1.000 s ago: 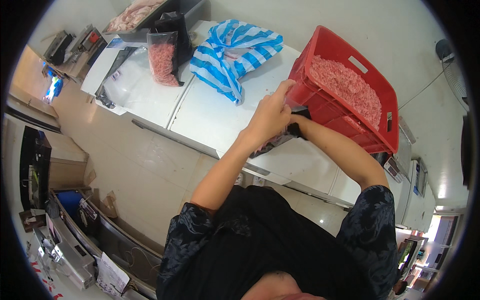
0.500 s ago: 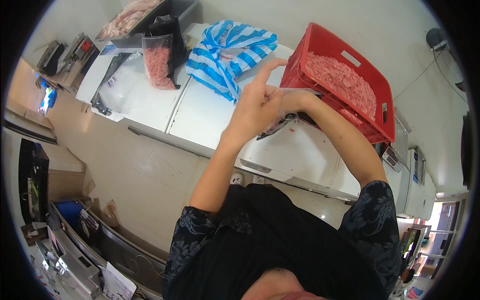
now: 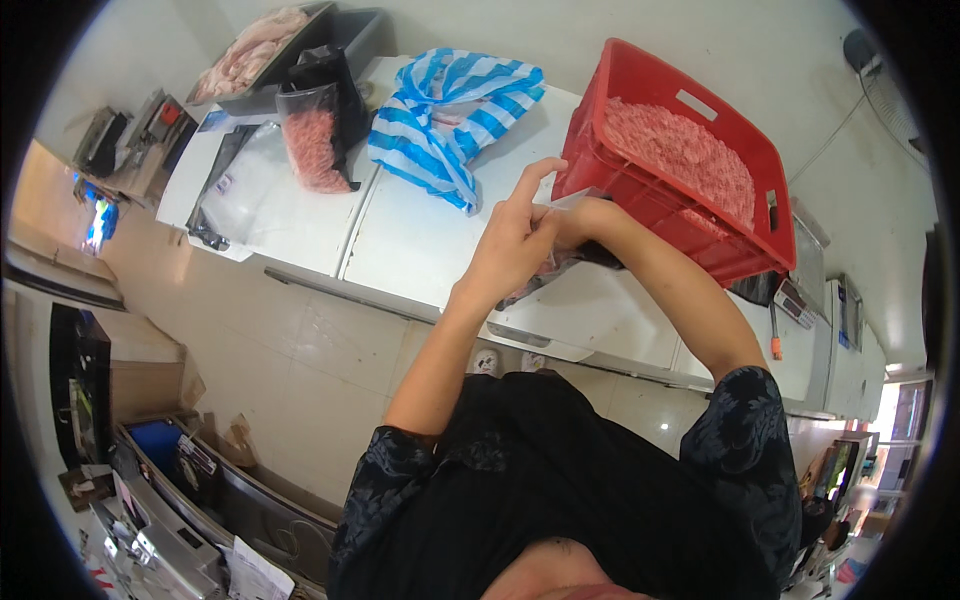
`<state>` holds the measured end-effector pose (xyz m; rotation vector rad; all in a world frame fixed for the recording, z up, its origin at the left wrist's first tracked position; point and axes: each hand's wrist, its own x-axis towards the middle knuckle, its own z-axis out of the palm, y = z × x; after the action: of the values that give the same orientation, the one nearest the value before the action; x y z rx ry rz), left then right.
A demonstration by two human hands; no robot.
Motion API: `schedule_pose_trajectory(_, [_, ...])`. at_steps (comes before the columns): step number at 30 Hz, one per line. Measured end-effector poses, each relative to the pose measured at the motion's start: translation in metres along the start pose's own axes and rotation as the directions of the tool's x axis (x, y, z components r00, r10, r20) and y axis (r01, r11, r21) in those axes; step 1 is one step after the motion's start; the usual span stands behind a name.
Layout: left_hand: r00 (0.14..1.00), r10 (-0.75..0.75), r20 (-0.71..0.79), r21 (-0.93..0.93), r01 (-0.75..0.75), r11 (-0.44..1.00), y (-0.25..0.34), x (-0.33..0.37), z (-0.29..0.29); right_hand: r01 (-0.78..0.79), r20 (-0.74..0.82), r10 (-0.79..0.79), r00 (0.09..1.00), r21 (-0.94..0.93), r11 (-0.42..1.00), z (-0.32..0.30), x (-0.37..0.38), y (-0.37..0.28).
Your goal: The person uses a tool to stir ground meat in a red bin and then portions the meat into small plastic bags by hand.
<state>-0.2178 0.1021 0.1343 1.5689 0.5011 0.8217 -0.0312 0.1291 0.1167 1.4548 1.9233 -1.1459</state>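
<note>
Left grip (image 3: 512, 242): index stretched toward the crate, remaining fingers curled by the plastic; whether they were pinching could not be told. Right grip (image 3: 578, 222): wrist bent inward, fingertips hidden behind the left, closure likewise unclear. Both were at a black-and-clear plastic bag with pink mince inside (image 3: 545, 277), mostly covered, near the front edge of the white, flat-topped bench (image 3: 410, 240).

Handling, by judgement: limp film, soft shifting load, probably weighty low down, slick where wet, easily torn. Best held with a palm beneath and the mouth gathered in the fingers.

Just behind, toward the bench's back edge, stood a red slotted plastic crate (image 3: 588, 150) of pink mince (image 3: 685, 155). Leftward, a blue-and-white striped plastic bag (image 3: 440, 150), then an upright mince-filled clear-and-black pouch (image 3: 313, 145).

Against half a second earlier: left index fingertip lower along the crate's corner; crate and pouch unmoved on the bench.
</note>
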Motion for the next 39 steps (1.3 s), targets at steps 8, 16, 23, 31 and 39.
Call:
schedule_pose_trajectory(8, [0.998,0.021,-0.058,-0.003,-0.021,1.000,-0.008,0.004,0.008,0.148,-0.258,-0.157,0.953,-0.057,0.987,0.028,0.057,0.036])
schedule_pose_trajectory(16, [0.995,0.000,-0.101,0.200,0.021,0.980,0.007,-0.003,-0.022,0.001,-0.118,-0.039,0.992,-0.301,0.954,-0.009,-0.029,0.011])
schedule_pose_trajectory(23, [0.999,0.029,-0.030,0.501,-0.010,0.865,0.010,0.002,-0.006,0.054,-0.242,-0.079,0.967,-0.110,0.992,-0.004,-0.089,-0.024])
schedule_pose_trajectory(31, [0.993,0.107,0.048,0.798,-0.103,0.594,0.014,0.013,0.017,0.304,-0.638,-0.297,0.710,-0.103,0.947,0.001,-0.211,0.024])
schedule_pose_trajectory(39, [0.966,-0.202,-0.158,0.545,0.256,0.798,0.026,0.031,0.002,0.082,-0.632,-0.040,0.774,0.037,0.996,-0.036,-0.228,0.225])
